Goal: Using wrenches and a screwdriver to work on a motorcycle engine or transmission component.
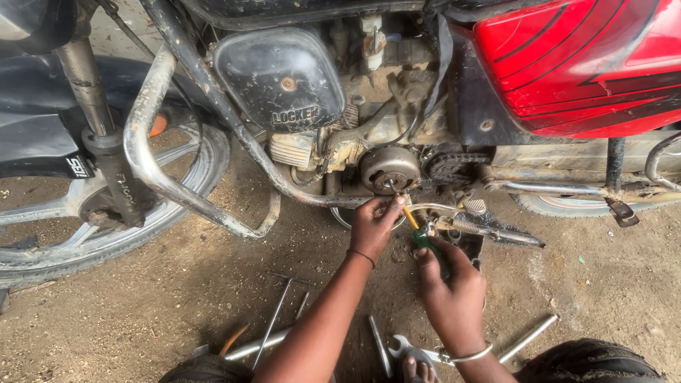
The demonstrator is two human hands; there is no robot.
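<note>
A red and black motorcycle stands on dirt, its engine (369,135) exposed with a round grey rotor (389,169) at the lower centre. My left hand (372,225) reaches up to the rotor, its fingertips pinching something small at the lower edge. My right hand (448,287) grips a screwdriver (418,228) with a green and yellow handle, its tip pointing up toward the rotor. A thin band circles my left wrist and a metal bangle sits on my right.
The chrome crash guard (152,152) and front wheel (85,213) are at the left. A footpeg and lever (489,232) stick out beside my right hand. T-handle wrenches (273,319), a spanner (401,347) and a metal rod (528,338) lie on the dirt by my knees.
</note>
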